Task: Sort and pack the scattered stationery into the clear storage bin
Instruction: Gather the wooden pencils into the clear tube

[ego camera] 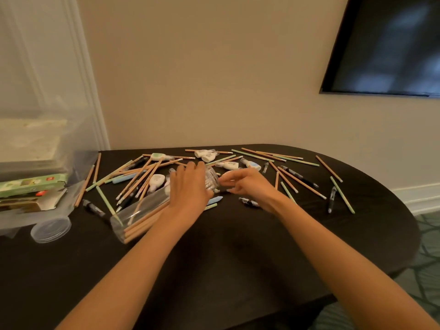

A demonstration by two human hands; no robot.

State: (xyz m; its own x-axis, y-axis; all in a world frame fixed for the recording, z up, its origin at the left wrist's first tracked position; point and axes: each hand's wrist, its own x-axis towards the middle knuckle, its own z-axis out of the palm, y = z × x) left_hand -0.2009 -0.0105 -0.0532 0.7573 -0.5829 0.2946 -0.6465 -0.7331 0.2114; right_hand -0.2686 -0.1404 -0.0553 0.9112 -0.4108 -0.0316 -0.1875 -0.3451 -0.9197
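The person is reaching both hands to the middle of a dark desk point(214, 253) where stationery is lying scattered. The left hand point(190, 184) is lying palm down, its fingers curling over a small clear ribbed container point(211, 179) and gripping it. The right hand point(248, 184) is hovering just beside that container with its fingers loosely bent and their tips pointing at it; blur is making it impossible to tell whether they are pinching anything. The two hands are sitting close together, with only the container between them. A clear tube point(140, 214) is lying on its side under the left forearm, with several wooden pencils sticking out of its near end. Loose pencils point(342, 195), wood-coloured and pale green, are lying crisscrossed over the far half of the desk, with white correction tapes point(157, 180) and black pens point(332, 198) lying among them. A round clear lid point(51, 228) is resting flat near the left edge. The clear storage bin point(59, 110) is standing at the far left of the desk, well apart from the hands, and is holding flat boxes point(31, 185) stacked inside. A dark screen point(392, 44) is hanging on the wall at upper right.
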